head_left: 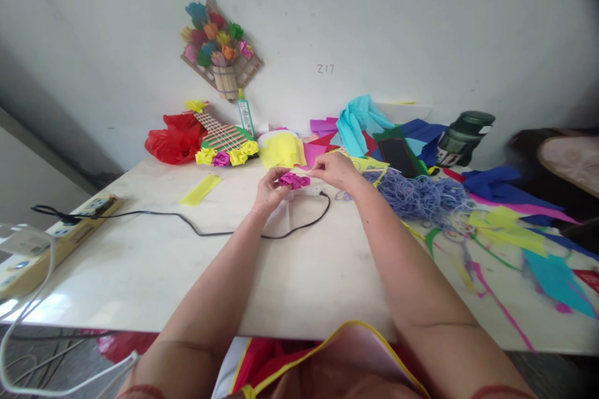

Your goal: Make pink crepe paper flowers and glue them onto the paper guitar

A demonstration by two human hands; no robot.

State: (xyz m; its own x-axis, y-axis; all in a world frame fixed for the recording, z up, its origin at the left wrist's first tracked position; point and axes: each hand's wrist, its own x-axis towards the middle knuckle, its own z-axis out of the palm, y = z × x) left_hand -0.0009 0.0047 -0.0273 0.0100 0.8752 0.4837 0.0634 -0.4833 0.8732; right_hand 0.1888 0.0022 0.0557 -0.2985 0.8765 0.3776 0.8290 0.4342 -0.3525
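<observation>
My left hand is closed, its fingertips pinching a crumpled magenta paper flower. Right beside it, my right hand pinches a thin pale stick that points toward the flower. What looks like the same stick comes out behind the right hand. Below my hands a white glue gun rests on the table, partly hidden by my left wrist, with a black cord running from it. Close by my right forearm lies a tangled heap of blue-purple string.
A power strip sits at the left edge of the table. Behind stand a paper-flower craft with a striped stick panel, a red plastic bag and a dark green bottle. Coloured paper scraps and a phone lie right.
</observation>
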